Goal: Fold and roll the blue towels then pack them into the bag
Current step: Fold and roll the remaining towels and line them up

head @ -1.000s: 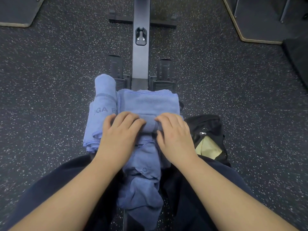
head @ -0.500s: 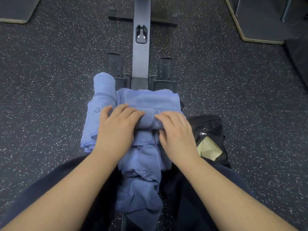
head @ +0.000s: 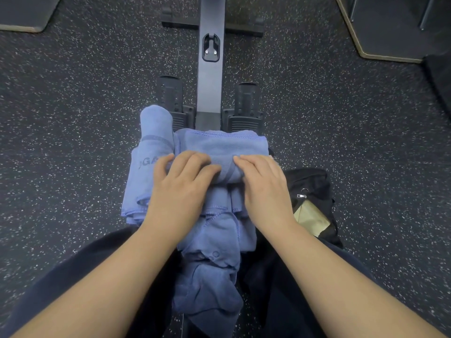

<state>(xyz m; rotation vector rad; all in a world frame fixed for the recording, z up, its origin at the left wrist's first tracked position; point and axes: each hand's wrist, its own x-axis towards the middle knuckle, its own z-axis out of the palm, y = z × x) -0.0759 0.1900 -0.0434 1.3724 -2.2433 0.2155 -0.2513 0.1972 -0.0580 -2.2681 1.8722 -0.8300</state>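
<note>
A blue towel [head: 220, 146] lies folded in front of me with a partly rolled section under my fingers. My left hand [head: 181, 185] and my right hand [head: 262, 185] both curl over this roll, side by side. A rolled blue towel [head: 155, 125] with dark lettering lies to the left, over another folded blue towel [head: 136, 191]. More blue cloth [head: 210, 284] hangs down between my knees. The black bag [head: 310, 181] sits open at the right, a pale yellow item [head: 311, 218] inside it.
A dark rowing-machine rail [head: 211, 76] runs away from me, with two black footrests [head: 169, 93] on either side. Speckled black rubber floor [head: 73, 118] surrounds everything. Dark mats with tan edges [head: 380, 25] lie at the top corners.
Both hands have rolled the towel a little farther away from me, and the roll under the fingers has grown thicker. The loose tail has drawn up slightly.
</note>
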